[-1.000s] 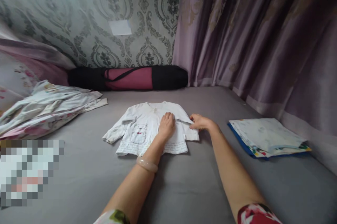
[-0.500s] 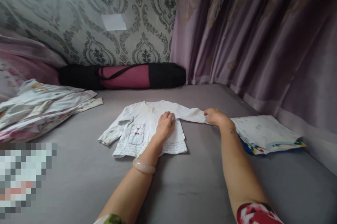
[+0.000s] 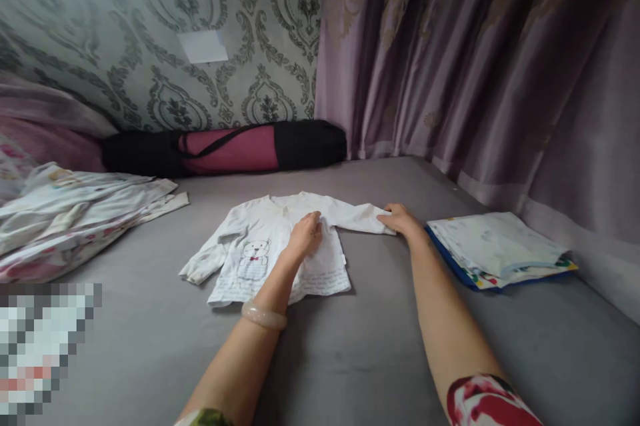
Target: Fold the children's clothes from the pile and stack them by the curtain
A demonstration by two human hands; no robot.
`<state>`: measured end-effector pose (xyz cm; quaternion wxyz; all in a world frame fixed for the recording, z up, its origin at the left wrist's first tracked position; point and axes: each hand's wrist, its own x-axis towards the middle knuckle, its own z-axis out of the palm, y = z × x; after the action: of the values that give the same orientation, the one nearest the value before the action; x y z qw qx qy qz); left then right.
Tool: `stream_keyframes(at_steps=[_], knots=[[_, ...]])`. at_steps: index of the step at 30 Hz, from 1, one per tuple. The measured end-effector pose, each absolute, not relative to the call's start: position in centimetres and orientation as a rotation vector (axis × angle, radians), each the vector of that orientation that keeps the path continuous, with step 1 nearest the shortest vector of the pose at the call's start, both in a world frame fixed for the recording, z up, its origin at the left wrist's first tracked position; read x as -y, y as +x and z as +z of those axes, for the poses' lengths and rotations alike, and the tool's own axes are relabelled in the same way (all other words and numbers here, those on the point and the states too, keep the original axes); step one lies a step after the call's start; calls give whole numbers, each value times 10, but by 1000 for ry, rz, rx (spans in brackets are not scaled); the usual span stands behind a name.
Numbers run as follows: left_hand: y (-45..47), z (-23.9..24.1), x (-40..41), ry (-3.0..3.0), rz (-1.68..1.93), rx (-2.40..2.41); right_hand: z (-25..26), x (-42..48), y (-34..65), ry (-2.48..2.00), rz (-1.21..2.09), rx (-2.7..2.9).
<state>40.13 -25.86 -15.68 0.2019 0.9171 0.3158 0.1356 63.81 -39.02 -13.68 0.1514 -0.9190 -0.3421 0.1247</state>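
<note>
Evidently, the white shirt [image 3: 277, 229] lies spread front-up on the grey sheet [image 3: 360, 359], its bear print [image 3: 255, 258] facing up. Left hand [image 3: 306, 236]: palm down on the shirt's chest, fingers extended and loosely together, no cloth visibly pinched; probably anchors the body against sliding. Right hand [image 3: 401, 221]: thumb and fingers closed on the cuff of the near-side sleeve [image 3: 363, 216], which runs straight out; the opposed holds suggest tension to keep it flat. Opposite sleeve [image 3: 207, 256] slants down, untouched. Folded stack [image 3: 505, 246] sits beside the right forearm, apart from the shirt, presumably to leave working room. Loose clothes [image 3: 90, 213] lie heaped at left; long bag [image 3: 230, 149] lies along the wall [image 3: 125, 13].
</note>
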Motion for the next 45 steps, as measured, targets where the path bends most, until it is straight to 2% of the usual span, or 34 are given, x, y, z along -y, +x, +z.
stream_keyframes(at_steps=[7, 16, 29, 34, 38, 45], knots=[[435, -143, 213, 2711, 302, -827, -140, 393, 651, -2422, 77, 898], [436, -177, 205, 2762, 230, -957, -145, 407, 662, -2474, 28, 803], [438, -176, 209, 2839, 188, -1020, -137, 410, 646, -2735, 262, 561], [439, -171, 212, 2830, 169, -1028, -130, 407, 642, -2726, 215, 616], [442, -166, 215, 2885, 270, -975, -125, 404, 637, -2709, 193, 605], [453, -178, 206, 2809, 554, -576, -127, 405, 634, -2739, 200, 480]])
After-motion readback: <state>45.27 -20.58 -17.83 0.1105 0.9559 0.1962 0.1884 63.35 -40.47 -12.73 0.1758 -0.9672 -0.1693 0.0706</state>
